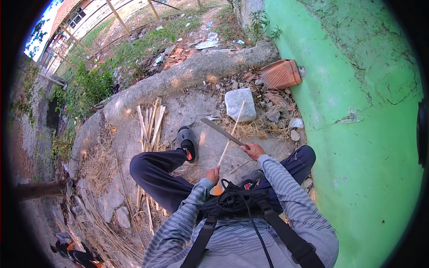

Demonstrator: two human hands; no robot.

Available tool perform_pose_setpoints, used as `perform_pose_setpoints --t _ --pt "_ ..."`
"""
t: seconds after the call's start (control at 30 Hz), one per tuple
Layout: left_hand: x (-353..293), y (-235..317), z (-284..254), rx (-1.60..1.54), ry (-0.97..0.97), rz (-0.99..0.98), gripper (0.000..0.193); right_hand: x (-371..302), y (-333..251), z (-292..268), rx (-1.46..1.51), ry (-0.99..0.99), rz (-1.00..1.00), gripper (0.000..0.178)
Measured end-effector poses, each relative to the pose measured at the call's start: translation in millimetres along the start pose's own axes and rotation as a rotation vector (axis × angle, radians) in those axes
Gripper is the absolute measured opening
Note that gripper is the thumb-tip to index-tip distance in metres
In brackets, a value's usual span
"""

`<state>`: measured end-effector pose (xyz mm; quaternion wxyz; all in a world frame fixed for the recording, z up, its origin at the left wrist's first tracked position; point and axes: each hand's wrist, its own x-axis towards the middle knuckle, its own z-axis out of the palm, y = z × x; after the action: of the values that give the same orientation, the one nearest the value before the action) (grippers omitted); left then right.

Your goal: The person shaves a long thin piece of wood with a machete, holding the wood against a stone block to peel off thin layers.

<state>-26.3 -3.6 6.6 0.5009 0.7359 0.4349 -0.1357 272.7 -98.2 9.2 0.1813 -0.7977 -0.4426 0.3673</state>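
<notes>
My left hand is closed round the lower end of a thin pale stick, which slants up and away to the right. The stick's far end lies over a white block on the ground. In my right hand is the handle of a long-bladed knife. Its dark, straight blade points up and to the left and crosses the stick near the middle. Whether blade and stick touch there, I cannot tell. Fine pale shavings are scattered beside the block.
Split pale strips lie left of my shoe. A green wall rises close on my right, with a terracotta tile against it. A low concrete kerb curves across the front. Another person is at the far lower left.
</notes>
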Motion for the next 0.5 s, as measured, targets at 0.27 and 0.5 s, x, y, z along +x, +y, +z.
perform_pose_setpoints --t 0.27,0.5 --pt "-1.8 6.1 5.9 0.021 0.007 -0.016 0.076 -7.9 1.3 -7.1 -0.039 -0.008 -0.015 0.070" --pt "-12.3 10.6 0.0 0.095 0.097 -0.004 0.074 -4.3 -16.3 -8.6 -0.057 -0.031 -0.037 0.071"
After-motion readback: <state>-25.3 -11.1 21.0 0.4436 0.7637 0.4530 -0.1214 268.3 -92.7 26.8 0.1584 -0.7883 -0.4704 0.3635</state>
